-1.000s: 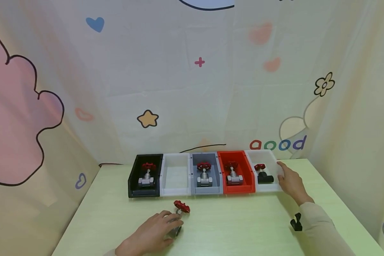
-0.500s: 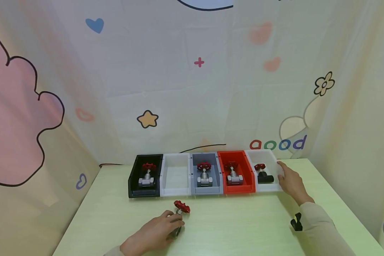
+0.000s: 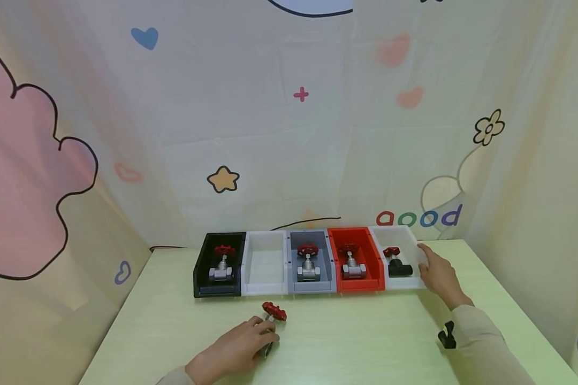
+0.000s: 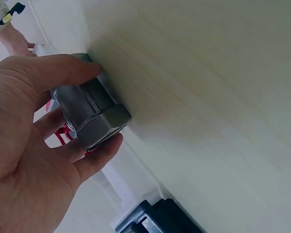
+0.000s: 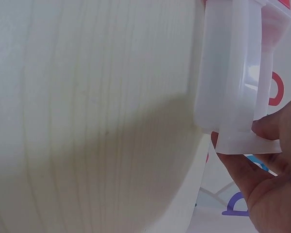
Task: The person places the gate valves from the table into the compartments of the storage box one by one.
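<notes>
My left hand (image 3: 238,345) grips a metal gate valve (image 4: 89,109) by its body at the near middle of the table. Thumb and fingers lie on opposite sides of that body in the left wrist view. Its red handwheel (image 3: 274,311) sticks out beyond my fingers, tilted, and the hand hides much of the body in the head view. At the row's right end, my right hand (image 3: 442,274) pinches the side wall of a white bin (image 5: 233,87) between thumb and fingers. Inside that bin sits a black valve (image 3: 399,268) with a red handle.
Left of that bin, a red bin (image 3: 378,278), a grey-blue bin (image 3: 313,287) and a black bin (image 3: 217,292) each hold a metal valve with a red handwheel. Another white bin (image 3: 266,262) stands between the black and grey-blue ones. A printed curtain (image 3: 270,123) hangs behind the table (image 3: 347,342).
My left hand has shifted slightly right and forward around the valve, covering more of its body. The right hand and the bins look the same.
</notes>
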`<state>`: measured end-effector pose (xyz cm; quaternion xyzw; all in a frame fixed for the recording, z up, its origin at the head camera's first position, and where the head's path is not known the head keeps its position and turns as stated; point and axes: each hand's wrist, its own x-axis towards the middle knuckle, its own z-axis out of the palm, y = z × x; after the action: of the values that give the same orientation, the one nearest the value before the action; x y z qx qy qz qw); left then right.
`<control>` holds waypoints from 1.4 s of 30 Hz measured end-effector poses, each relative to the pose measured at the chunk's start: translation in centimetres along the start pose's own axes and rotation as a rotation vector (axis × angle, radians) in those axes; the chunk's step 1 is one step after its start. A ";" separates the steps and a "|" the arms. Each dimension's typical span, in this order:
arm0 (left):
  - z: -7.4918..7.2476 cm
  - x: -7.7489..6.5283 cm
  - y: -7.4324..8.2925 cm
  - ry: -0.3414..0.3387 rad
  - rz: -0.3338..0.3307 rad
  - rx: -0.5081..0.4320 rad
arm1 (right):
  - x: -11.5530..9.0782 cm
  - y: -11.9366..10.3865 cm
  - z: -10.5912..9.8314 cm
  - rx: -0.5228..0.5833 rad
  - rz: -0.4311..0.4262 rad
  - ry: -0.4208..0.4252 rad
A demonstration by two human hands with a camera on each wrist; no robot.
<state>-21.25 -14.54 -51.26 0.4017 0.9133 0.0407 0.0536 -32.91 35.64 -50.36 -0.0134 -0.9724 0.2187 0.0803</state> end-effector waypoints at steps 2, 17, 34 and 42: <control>0.1 0.1 -0.1 0.003 0.002 0.009 | 0.0 0.0 0.0 0.004 0.007 -0.005; -0.1 0.3 -0.3 0.004 0.003 0.018 | 0.0 -0.2 -0.2 0.012 0.011 -0.025; -1.2 0.1 -0.6 0.086 0.070 0.074 | 0.0 -0.2 -0.2 0.013 0.006 -0.027; -2.5 -0.2 -0.7 0.149 0.065 0.066 | -0.2 -0.1 -0.1 0.003 -0.011 -0.020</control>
<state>-21.93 -15.23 -48.89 0.4284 0.9022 0.0418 -0.0289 -32.70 35.57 -50.21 -0.0055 -0.9728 0.2200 0.0718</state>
